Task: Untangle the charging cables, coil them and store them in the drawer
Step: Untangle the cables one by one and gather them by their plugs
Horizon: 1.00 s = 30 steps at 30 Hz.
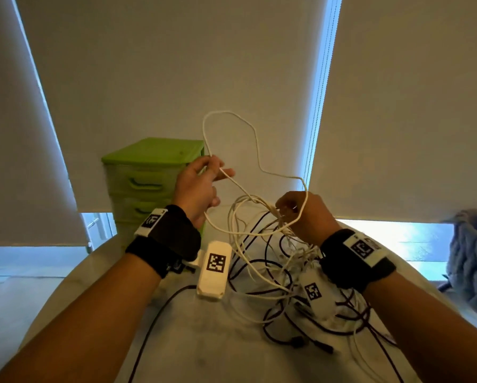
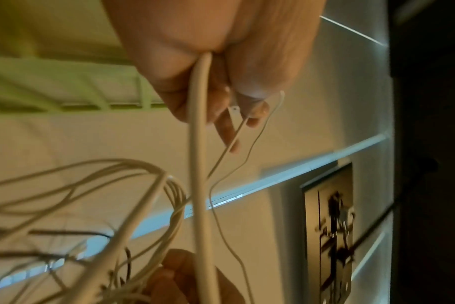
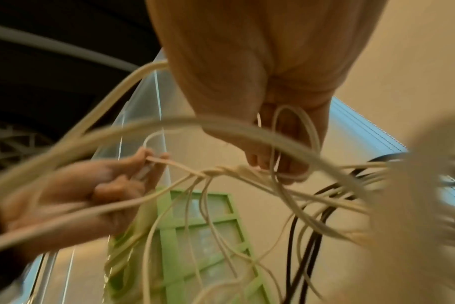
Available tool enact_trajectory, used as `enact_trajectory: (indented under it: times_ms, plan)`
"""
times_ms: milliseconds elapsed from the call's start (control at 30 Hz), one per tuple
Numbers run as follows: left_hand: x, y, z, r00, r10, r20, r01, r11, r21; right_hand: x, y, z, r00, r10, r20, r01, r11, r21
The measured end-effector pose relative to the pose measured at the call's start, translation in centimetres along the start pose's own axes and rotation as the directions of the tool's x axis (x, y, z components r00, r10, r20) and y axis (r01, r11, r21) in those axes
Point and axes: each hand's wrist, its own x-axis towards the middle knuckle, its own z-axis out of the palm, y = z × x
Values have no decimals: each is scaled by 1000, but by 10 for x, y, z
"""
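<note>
A tangle of white and black charging cables hangs from my hands down onto the table. My left hand is raised in front of the green drawer unit and pinches a white cable that loops high above both hands. In the left wrist view that white cable runs out from between my curled fingers. My right hand grips the knotted bunch of white cables just right of centre. All the drawers look closed.
Roller blinds cover the window behind the table. A grey knitted blanket lies at the far right. One black cable trails toward the table's front edge, and black plug ends lie near the front.
</note>
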Motion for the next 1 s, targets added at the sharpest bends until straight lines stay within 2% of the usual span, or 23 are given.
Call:
enact_trajectory:
  times_ms: [67, 133, 233, 367, 433, 533, 600, 667, 733, 767, 800, 833, 867, 933, 1000]
  plan:
    - [-4, -5, -4, 993, -93, 79, 103, 984, -143, 1, 3, -5, 995, 6, 102, -13, 998, 65]
    - [-7, -9, -4, 985, -115, 128, 134, 979, -152, -4, -2, -1, 982, -5, 189, -21, 990, 138]
    - [-10, -9, -1, 973, -101, 207, 120, 990, -80, -14, -4, 14, 983, -111, 147, 114, 993, -15]
    - [-16, -4, -15, 943, -112, 313, 79, 990, 117, -9, 1, -6, 989, -120, 89, 117, 992, 40]
    - [-19, -3, -25, 938, -125, 323, 67, 981, 183, -7, 1, -21, 986, -144, 80, 144, 990, 3]
    - [-25, -5, -32, 945, -117, 307, 50, 975, 217, -12, -7, -21, 971, -211, 113, 231, 949, -215]
    - [-26, -9, -35, 957, -98, 272, 31, 971, 239, -11, -9, -21, 978, -181, 108, 200, 957, -210]
    - [-23, -11, -44, 976, -86, 202, 36, 970, 241, -5, -7, -27, 990, -116, 78, 121, 990, -71]
    - [-19, -13, -56, 989, -52, 141, 5, 949, 315, -1, -3, -39, 995, 73, 68, -84, 979, 183]
    - [-17, -13, -61, 989, -9, 146, -52, 912, 406, -1, -2, -44, 975, 192, 115, -221, 907, 357]
    - [-17, -13, -64, 981, 29, 192, -126, 847, 517, -3, -3, -46, 941, 288, 181, -340, 797, 499]
    - [-16, -14, -64, 964, 36, 262, -201, 744, 638, -3, -3, -47, 911, 344, 227, -410, 701, 584]
    - [-17, -15, -62, 948, 23, 316, -265, 606, 750, -2, -4, -47, 892, 379, 248, -444, 628, 639]
    - [-20, -15, -52, 942, 47, 333, -328, 344, 880, 3, -4, -46, 877, 413, 246, -449, 519, 728]
    - [-23, -11, -45, 946, 98, 309, -324, 255, 911, 10, 3, -47, 860, 481, 171, -422, 483, 767]
